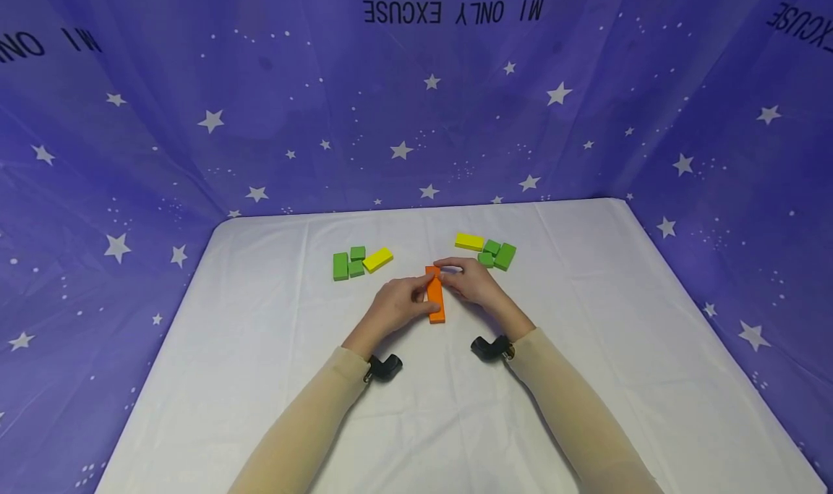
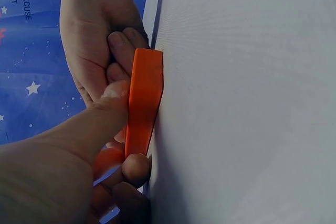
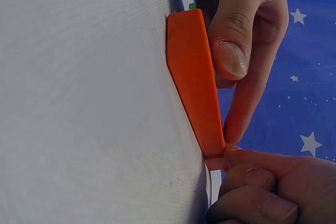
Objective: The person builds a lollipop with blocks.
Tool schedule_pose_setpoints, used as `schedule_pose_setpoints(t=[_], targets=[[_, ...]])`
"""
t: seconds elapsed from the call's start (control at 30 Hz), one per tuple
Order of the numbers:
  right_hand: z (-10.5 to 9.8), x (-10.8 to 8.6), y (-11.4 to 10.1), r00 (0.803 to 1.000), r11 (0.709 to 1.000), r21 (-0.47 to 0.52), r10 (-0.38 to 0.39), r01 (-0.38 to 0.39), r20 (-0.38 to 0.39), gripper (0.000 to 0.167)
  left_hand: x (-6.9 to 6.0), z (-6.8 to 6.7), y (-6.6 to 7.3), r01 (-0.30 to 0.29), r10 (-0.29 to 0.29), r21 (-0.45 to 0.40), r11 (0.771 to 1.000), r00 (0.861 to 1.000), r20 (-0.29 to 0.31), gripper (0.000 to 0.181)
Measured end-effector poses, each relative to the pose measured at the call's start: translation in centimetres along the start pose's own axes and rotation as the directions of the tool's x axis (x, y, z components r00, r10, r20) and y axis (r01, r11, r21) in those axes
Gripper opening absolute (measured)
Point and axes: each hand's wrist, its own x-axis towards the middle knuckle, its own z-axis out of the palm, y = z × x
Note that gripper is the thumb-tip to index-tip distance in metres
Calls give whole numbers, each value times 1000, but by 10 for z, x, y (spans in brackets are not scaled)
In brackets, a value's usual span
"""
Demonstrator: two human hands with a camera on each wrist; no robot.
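A long orange block (image 1: 436,307) lies on the white table, pointing away from me. Whether it is one piece or two end to end, I cannot tell. My left hand (image 1: 398,304) holds it from the left, thumb near its middle and index finger towards the far end. From the right, my right hand (image 1: 470,280) pinches the far end between index finger and thumb. In the left wrist view the left thumb presses against the orange block (image 2: 144,98). The right wrist view shows right fingertips at the far end of the orange block (image 3: 194,87).
Left of the hands lie a yellow block (image 1: 378,260), a larger green block (image 1: 340,266) and two small green ones. Behind the right hand lie another yellow block (image 1: 469,241), a green block (image 1: 505,257) and two small green ones. A purple star-patterned curtain (image 1: 416,118) hangs behind the table.
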Motion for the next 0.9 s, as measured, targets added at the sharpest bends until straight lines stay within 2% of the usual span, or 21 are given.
schedule_pose_setpoints(t=[0.67, 0.9], targets=[[-1, 0, 1, 1000, 1000, -3, 2, -2, 5, 40, 0, 0, 0, -5, 5, 3, 1000, 1000, 11, 79], [-4, 1, 3, 1000, 1000, 0, 7, -7, -27, 45, 0, 1, 0, 0, 0, 3, 1000, 1000, 2, 78]])
